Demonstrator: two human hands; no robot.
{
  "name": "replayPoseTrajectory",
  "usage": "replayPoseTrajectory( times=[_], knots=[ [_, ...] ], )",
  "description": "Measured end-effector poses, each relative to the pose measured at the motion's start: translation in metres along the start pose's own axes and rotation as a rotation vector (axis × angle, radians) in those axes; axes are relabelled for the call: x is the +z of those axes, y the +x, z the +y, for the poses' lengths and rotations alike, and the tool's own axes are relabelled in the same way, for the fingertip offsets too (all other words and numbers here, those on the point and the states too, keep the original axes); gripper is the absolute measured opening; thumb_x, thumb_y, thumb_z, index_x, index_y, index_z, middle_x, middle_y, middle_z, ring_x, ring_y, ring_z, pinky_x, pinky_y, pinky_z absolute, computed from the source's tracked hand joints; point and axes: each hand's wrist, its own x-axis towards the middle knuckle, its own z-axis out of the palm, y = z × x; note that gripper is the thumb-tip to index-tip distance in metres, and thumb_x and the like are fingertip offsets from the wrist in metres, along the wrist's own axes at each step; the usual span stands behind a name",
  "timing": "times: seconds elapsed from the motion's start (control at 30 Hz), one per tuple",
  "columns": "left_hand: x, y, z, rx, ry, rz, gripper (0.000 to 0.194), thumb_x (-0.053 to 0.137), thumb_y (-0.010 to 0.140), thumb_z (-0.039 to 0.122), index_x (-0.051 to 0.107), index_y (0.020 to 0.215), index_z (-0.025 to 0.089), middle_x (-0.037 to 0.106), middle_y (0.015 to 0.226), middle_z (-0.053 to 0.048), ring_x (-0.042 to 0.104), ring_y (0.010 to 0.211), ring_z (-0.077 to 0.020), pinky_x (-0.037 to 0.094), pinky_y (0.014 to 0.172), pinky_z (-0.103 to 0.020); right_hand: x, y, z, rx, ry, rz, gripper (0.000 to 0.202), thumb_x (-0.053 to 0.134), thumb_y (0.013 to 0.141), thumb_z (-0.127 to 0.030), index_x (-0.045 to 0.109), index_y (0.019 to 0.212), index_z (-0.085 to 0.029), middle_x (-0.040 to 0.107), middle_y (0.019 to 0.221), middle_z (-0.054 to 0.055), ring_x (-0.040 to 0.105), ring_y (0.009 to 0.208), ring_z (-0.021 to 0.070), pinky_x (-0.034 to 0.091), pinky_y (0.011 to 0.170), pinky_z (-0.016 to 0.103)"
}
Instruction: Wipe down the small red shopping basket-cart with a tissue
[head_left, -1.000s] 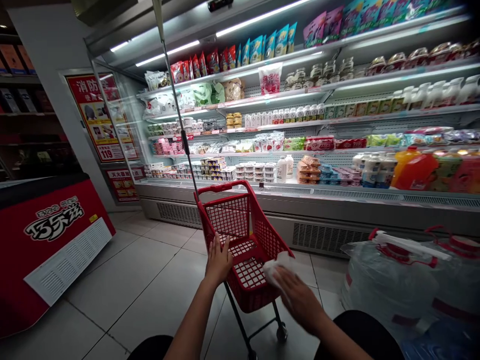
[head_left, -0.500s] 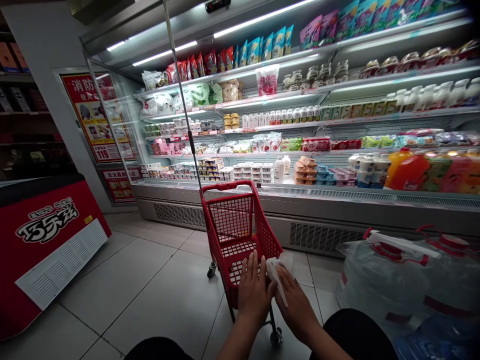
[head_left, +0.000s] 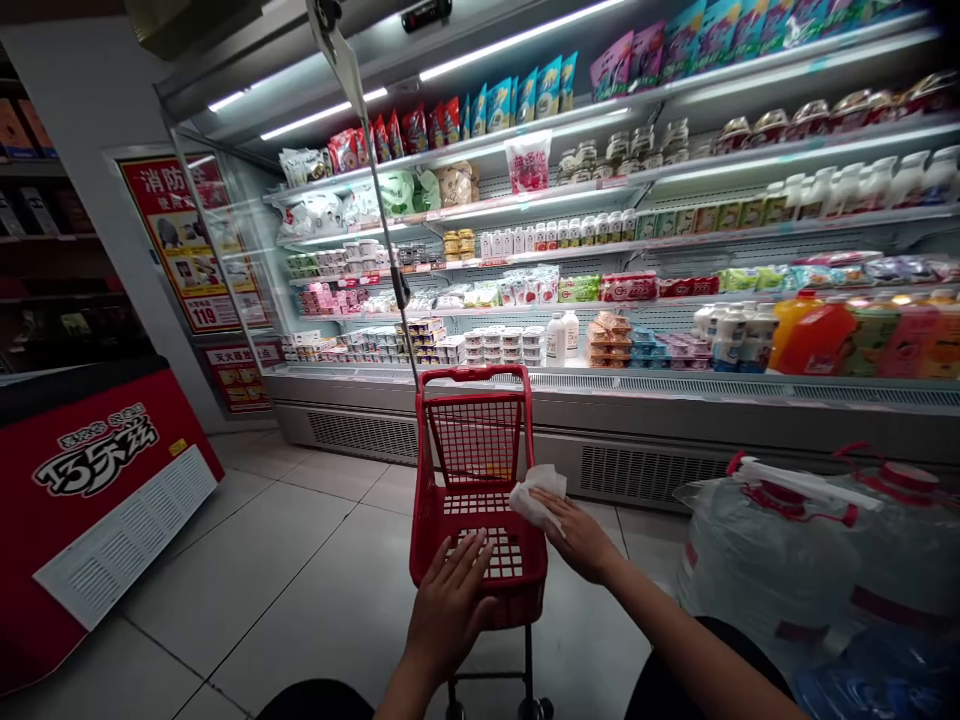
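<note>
A small red shopping cart (head_left: 472, 375) with a grid basket stands in front of me. My right hand (head_left: 574, 530) presses a crumpled white wipe (head_left: 541, 492) against the basket's right side, near the top rim. The fingers lie over the wipe and cover part of it. My left hand (head_left: 448, 605) is at the near left end of the basket, palm down, fingers stretched out, with nothing in it. Whether its palm touches the rim is hidden. A thin pole (head_left: 386, 220) with a dark joint rises from the cart's far left corner.
Beyond the cart runs a lit refrigerated display (head_left: 465, 262) full of dairy and drinks. A red chest freezer (head_left: 127, 500) stands to the left. Large water bottles (head_left: 765, 560) sit at the right. My knees (head_left: 315, 700) show at the bottom edge.
The cart has turned to face me more squarely, and its pole has shifted right. My left hand moved left and down; my right hand with the wipe moved slightly up the right side.
</note>
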Motion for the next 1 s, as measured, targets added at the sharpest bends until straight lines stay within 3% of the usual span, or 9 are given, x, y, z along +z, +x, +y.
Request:
replayPoseTrajectory(
  times=[0.1, 0.23, 0.43, 0.57, 0.67, 0.83, 1.0],
  knots=[
    [0.000, 0.001, -0.012, -0.013, 0.006, -0.016, 0.063, 0.042, 0.107, 0.042, 0.018, 0.165, 0.031, 0.035, 0.166, 0.000, 0.035, 0.154, -0.0191, 0.020, 0.130, -0.043, 0.010, 0.016, -0.002, 0.005, -0.013, 0.080, 0.050, 0.030, 0.108, -0.031, 0.047, 0.155, -0.025, 0.054, 0.156, 0.007, 0.043, 0.149, 0.0214, 0.040, 0.120, 0.048],
    [0.009, 0.001, -0.033, -0.164, 0.015, -0.022, 0.061, 0.038, 0.109, 0.040, 0.015, 0.165, 0.036, 0.029, 0.169, 0.002, 0.028, 0.157, -0.0200, 0.011, 0.131, -0.045, 0.024, 0.005, -0.026, -0.119, 0.009, 0.148, 0.042, 0.037, 0.107, -0.028, 0.060, 0.142, -0.022, 0.061, 0.148, 0.007, 0.043, 0.148, 0.0225, 0.039, 0.121, 0.049],
    [0.028, -0.001, -0.062, -0.442, -0.051, 0.008, 0.062, 0.031, 0.109, 0.045, 0.006, 0.165, 0.036, 0.023, 0.172, -0.001, 0.024, 0.158, -0.0229, 0.010, 0.130, -0.052, 0.054, -0.024, -0.082, -0.192, 0.032, 0.118, 0.053, 0.043, 0.100, -0.019, 0.049, 0.152, -0.019, 0.055, 0.154, 0.009, 0.040, 0.150, 0.0247, 0.041, 0.121, 0.047],
    [0.032, 0.014, -0.049, -0.531, -0.143, 0.051, 0.068, 0.031, 0.108, 0.052, 0.000, 0.166, 0.034, 0.025, 0.171, -0.004, 0.025, 0.158, -0.0263, 0.009, 0.129, -0.060, 0.063, -0.028, -0.110, -0.227, 0.038, 0.011, 0.071, 0.050, 0.092, -0.017, 0.035, 0.161, -0.023, 0.036, 0.167, 0.005, 0.028, 0.156, 0.0254, 0.034, 0.125, 0.047],
    [0.028, 0.027, -0.028, -0.488, -0.323, 0.041, 0.063, 0.024, 0.110, 0.050, 0.001, 0.166, 0.035, 0.024, 0.172, -0.002, 0.025, 0.158, -0.0217, 0.024, 0.128, -0.052, 0.056, -0.025, -0.122, -0.239, 0.050, -0.068, 0.068, 0.054, 0.092, -0.021, 0.039, 0.159, -0.022, 0.033, 0.168, 0.006, 0.027, 0.157, 0.0255, 0.030, 0.127, 0.046],
    [0.024, 0.023, -0.023, -0.475, -0.411, 0.023, 0.068, 0.025, 0.109, 0.051, -0.006, 0.166, 0.030, 0.021, 0.172, -0.008, 0.030, 0.156, -0.0226, 0.032, 0.125, -0.049, 0.042, -0.012, -0.112, -0.330, 0.034, -0.085, 0.056, 0.053, 0.095, -0.026, 0.050, 0.151, -0.022, 0.045, 0.163, 0.006, 0.034, 0.153, 0.0226, 0.031, 0.125, 0.043],
    [0.023, 0.014, -0.041, -0.428, -0.337, -0.071, 0.071, 0.032, 0.108, 0.055, -0.001, 0.166, 0.031, 0.024, 0.171, -0.007, 0.032, 0.155, -0.0228, 0.034, 0.124, -0.048, 0.033, 0.016, -0.052, -0.150, -0.096, 0.073, 0.055, 0.046, 0.096, -0.019, 0.053, 0.150, -0.019, 0.056, 0.153, 0.011, 0.048, 0.145, 0.0238, 0.039, 0.120, 0.046]
  ],
)
